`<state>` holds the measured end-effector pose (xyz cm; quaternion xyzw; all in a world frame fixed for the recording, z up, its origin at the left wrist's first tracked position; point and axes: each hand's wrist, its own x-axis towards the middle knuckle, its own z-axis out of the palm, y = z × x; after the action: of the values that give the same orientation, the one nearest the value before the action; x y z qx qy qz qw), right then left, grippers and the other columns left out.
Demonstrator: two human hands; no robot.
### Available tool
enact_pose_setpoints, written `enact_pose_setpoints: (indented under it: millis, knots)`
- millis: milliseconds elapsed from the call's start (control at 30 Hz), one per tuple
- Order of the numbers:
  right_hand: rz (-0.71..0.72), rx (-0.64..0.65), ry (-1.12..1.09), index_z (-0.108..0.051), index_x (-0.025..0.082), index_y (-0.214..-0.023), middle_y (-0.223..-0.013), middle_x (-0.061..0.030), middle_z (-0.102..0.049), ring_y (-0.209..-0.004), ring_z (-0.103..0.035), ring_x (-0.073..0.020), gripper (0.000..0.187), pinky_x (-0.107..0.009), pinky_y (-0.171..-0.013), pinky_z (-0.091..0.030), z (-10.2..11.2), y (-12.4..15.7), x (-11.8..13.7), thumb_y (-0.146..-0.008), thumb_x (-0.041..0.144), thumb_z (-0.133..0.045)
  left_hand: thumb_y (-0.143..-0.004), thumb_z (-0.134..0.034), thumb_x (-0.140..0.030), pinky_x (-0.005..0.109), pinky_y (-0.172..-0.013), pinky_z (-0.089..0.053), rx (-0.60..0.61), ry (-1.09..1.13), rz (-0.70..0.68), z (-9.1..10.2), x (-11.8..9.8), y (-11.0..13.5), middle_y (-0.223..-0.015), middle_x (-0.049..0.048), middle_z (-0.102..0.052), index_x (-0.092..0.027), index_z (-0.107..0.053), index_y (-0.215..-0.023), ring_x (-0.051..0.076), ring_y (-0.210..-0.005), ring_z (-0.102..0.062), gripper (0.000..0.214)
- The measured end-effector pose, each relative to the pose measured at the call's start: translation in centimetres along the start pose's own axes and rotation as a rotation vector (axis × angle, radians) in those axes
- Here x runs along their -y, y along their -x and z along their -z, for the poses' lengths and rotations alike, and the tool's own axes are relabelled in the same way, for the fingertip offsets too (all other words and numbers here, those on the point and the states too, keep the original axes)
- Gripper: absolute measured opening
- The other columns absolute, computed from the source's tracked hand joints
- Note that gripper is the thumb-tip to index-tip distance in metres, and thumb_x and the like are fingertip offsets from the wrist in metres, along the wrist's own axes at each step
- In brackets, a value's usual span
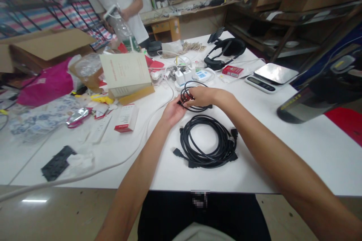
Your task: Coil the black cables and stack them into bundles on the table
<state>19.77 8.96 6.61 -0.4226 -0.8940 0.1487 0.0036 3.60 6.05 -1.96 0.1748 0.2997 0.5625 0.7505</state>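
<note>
Both my hands meet over the middle of the white table [283, 150]. My right hand [203, 96] is closed around a small black coiled cable [195, 108], pinching its loops. My left hand [173, 113] cups the same coil from below at its left end, fingers curled on it. Nearer to me lies a larger bundle of black cables [207, 143], coiled flat with several plugs sticking out, untouched by either hand.
A white power strip with chargers [188, 77] sits just beyond my hands. A headset [224, 51], a scale [271, 77], a red box [232, 70], a book [126, 71] and small boxes [126, 118] lie around. A person in white [124, 3] stands at the far side.
</note>
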Motion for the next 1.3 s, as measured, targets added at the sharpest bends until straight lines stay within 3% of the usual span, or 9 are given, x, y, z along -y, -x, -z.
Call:
enact_pose_setpoints:
  millis: [200,400,567,633,800,933,1033,1167,1300]
  knots:
    - [-0.018,0.002,0.037,-0.078,0.018,-0.096,-0.091,-0.0107,-0.079,-0.078,-0.072,-0.0233,0.019,-0.030,-0.065,-0.047,0.0,0.1,1.1,-0.088,0.035,-0.081,-0.109,-0.054,-0.022,0.027,-0.086,-0.058,0.023,-0.060,-0.032,-0.2,0.0,0.4,-0.099,0.0066,-0.080,-0.015,-0.075,-0.111,0.015,-0.088,-0.074,0.023]
    - [0.071,0.004,-0.027,-0.078,0.020,-0.094,-0.095,-0.0112,-0.081,-0.077,-0.072,-0.0221,0.009,-0.030,-0.068,-0.047,-1.1,-0.3,-0.1,-0.090,0.026,-0.073,-0.109,-0.057,-0.025,0.028,-0.095,-0.055,0.048,-0.124,-0.100,-0.7,0.0,1.0,-0.110,0.0055,-0.082,-0.020,-0.075,-0.127,0.015,-0.095,-0.075,0.026]
    - [0.092,0.023,-0.067,-0.077,0.017,-0.095,-0.095,-0.0123,-0.080,-0.076,-0.071,-0.0220,0.017,-0.032,-0.071,-0.048,-0.2,-0.4,-0.6,-0.095,0.028,-0.063,-0.111,-0.056,-0.032,0.027,-0.104,-0.052,0.104,-0.137,-0.127,-0.8,0.0,1.2,-0.116,0.0061,-0.080,-0.021,-0.077,-0.122,0.015,-0.104,-0.074,0.027]
    - [0.056,-0.001,-0.035,-0.075,0.016,-0.091,-0.087,-0.0132,-0.077,-0.074,-0.069,-0.0221,0.025,-0.033,-0.071,-0.047,0.9,0.0,-0.9,-0.100,0.029,-0.055,-0.107,-0.064,-0.034,0.028,-0.107,-0.051,0.155,-0.181,-0.132,-0.7,0.0,1.5,-0.121,0.0077,-0.079,-0.020,-0.078,-0.117,0.016,-0.111,-0.074,0.023]
    - [-0.034,-0.315,-0.144,-0.062,0.017,-0.084,-0.065,-0.0074,-0.066,-0.065,-0.062,-0.0195,0.034,-0.033,-0.075,-0.046,4.0,1.7,-2.0,-0.108,0.033,-0.046,-0.083,-0.092,-0.028,0.042,-0.117,-0.047,0.407,-0.556,-0.042,-1.0,-0.3,3.2,-0.139,0.0175,-0.073,-0.020,-0.078,-0.129,0.031,-0.132,-0.068,0.049]
    - [0.001,-0.671,-0.302,-0.057,0.019,-0.088,-0.063,0.0007,-0.057,-0.067,-0.059,-0.0135,0.039,-0.028,-0.077,-0.045,6.1,3.4,-2.1,-0.114,0.046,-0.045,-0.071,-0.097,-0.016,0.048,-0.118,-0.048,0.601,-0.829,0.086,-1.5,-0.5,4.3,-0.135,0.0181,-0.075,-0.021,-0.078,-0.132,0.034,-0.130,-0.070,0.063]
    - [0.037,-0.860,-0.324,-0.056,0.019,-0.093,-0.069,0.0015,-0.057,-0.073,-0.054,-0.0113,0.034,-0.027,-0.078,-0.043,7.3,4.6,-1.5,-0.114,0.044,-0.047,-0.066,-0.098,-0.012,0.049,-0.123,-0.045,0.646,-0.918,0.055,-1.4,-0.1,4.1,-0.133,0.0170,-0.077,-0.020,-0.081,-0.123,0.034,-0.132,-0.069,0.060]
    - [0.039,-0.926,-0.288,-0.055,0.018,-0.099,-0.075,0.0010,-0.056,-0.072,-0.045,-0.0109,0.029,-0.029,-0.078,-0.040,8.3,5.9,-0.1,-0.116,0.037,-0.041,-0.069,-0.093,-0.011,0.049,-0.124,-0.044,0.675,-1.027,-0.003,-0.5,0.4,3.2,-0.134,0.0160,-0.077,-0.016,-0.081,-0.123,0.033,-0.131,-0.070,0.055]
    - [0.050,-0.927,-0.205,-0.054,0.018,-0.100,-0.080,-0.0002,-0.056,-0.072,-0.046,-0.0108,0.027,-0.029,-0.077,-0.038,8.7,6.7,1.3,-0.116,0.034,-0.039,-0.074,-0.085,-0.011,0.048,-0.122,-0.047,0.664,-1.044,-0.058,0.2,0.5,2.7,-0.131,0.0153,-0.079,-0.016,-0.081,-0.123,0.031,-0.128,-0.072,0.049]
